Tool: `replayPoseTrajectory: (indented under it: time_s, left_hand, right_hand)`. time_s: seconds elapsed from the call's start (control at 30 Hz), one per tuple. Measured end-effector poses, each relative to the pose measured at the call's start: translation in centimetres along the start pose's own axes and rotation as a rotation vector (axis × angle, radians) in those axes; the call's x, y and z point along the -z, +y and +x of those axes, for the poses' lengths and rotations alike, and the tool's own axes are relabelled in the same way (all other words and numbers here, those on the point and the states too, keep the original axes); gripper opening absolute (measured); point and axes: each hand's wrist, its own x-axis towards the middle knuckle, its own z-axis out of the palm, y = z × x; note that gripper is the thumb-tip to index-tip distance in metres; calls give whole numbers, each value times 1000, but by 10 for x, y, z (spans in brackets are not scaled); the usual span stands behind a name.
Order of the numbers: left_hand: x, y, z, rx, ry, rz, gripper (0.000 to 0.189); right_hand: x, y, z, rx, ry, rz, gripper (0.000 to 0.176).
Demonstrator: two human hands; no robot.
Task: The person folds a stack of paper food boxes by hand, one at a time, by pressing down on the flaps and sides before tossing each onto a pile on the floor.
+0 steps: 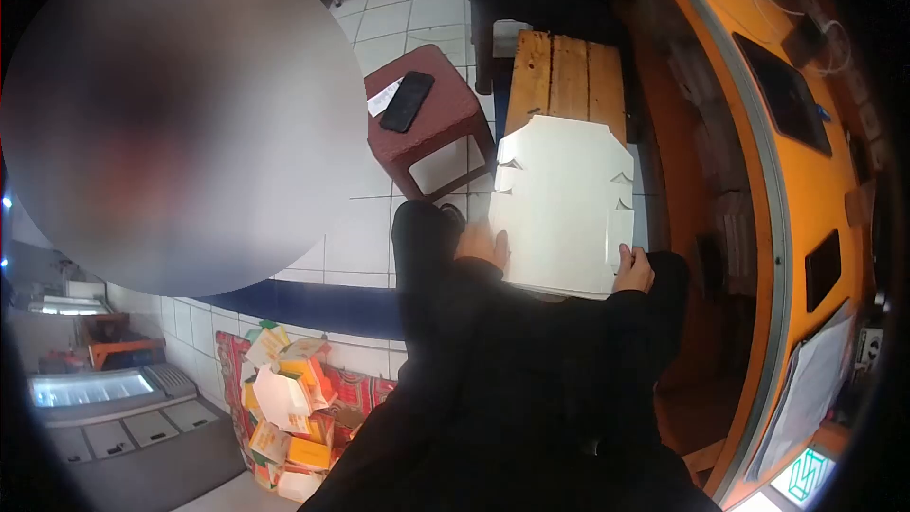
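A flat white cardboard box blank [564, 204] with cut corners and small slots along both sides lies over my lap. Its far end overlaps a wooden plank bench [569, 76]. My left hand [483, 246], a little blurred, is closed at the near left edge, thumb against the board. On the near right edge my right hand [635, 270] grips the board, with the thumb on top and the other fingers curled at the side.
A maroon stool [427, 100] holds a black phone [408, 101] and white paper. Folded orange and white boxes [289, 398] are heaped on a red patterned cloth [355, 389] at lower left. An orange counter [730, 66] with shelves runs along the right.
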Motion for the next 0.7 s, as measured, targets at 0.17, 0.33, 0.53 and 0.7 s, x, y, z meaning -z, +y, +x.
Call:
replayPoseTrajectory:
  time_s: [0.17,0.33,0.53,0.7]
  left_hand:
    - [-1,2,-8,-134,123,5,52]
    - [-2,7,-10,-89,159,11,52]
    - [2,0,-1,-292,174,-230,43]
    - [4,-3,-9,-148,4,-395,39]
  right_hand:
    - [-3,-5,-6,251,219,66,25]
    - [12,-9,-3,222,260,364,28]
    - [-2,36,18,-52,-120,901,31]
    - [-15,27,7,68,-56,565,39]
